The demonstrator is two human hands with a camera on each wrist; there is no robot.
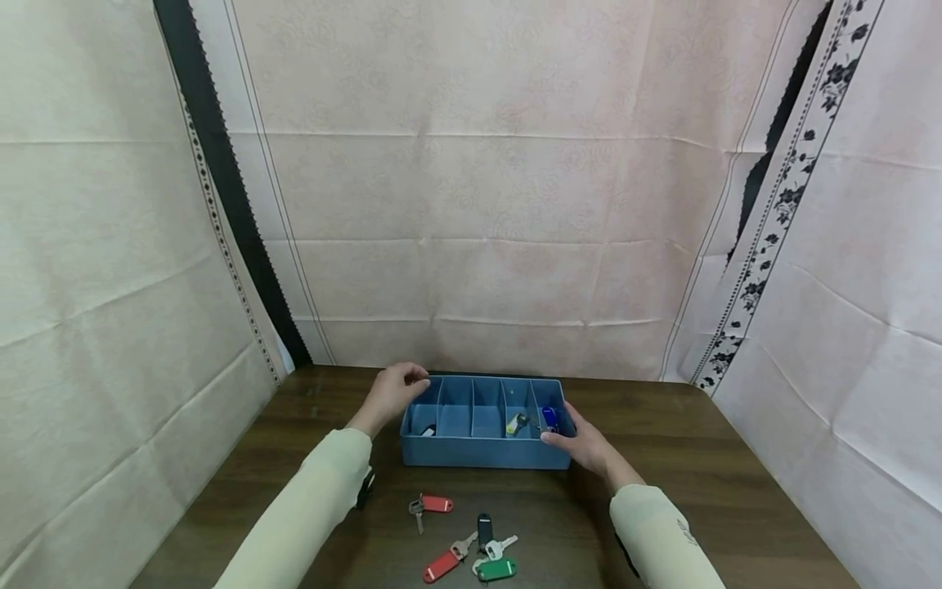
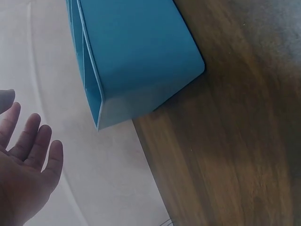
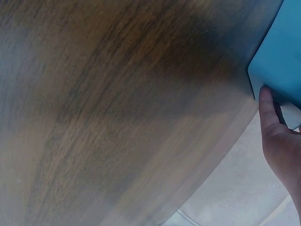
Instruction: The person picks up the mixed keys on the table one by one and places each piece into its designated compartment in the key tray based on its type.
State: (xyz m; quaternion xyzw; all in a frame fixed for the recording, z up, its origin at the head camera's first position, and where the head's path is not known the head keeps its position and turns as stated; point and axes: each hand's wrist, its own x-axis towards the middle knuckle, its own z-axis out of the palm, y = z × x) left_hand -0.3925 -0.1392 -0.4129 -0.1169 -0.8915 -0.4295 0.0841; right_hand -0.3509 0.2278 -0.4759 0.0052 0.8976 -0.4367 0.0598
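Note:
A blue compartment box (image 1: 486, 453) stands near the far side of the wooden table. My left hand (image 1: 397, 394) is raised at its far left corner, fingers loosely bent; the left wrist view shows these fingers (image 2: 55, 157) apart from the box. My right hand (image 1: 585, 444) grips the box's right end, thumb at the front rim and fingers along the end wall. One finger (image 3: 268, 110) lies against that wall in the right wrist view. Inside, a blue key tag (image 1: 549, 418) sits in the rightmost compartment, a yellow-tagged key (image 1: 518, 424) beside it, and a small dark-and-white item (image 1: 428, 430) far left.
In front of the box on the table (image 1: 736, 491) lie a key with a red tag (image 1: 437, 503), another red key tag (image 1: 441, 566), a black key tag (image 1: 484, 530) and a green key tag (image 1: 496, 569). Pale cloth curtains (image 1: 478, 204) hang behind and at both sides.

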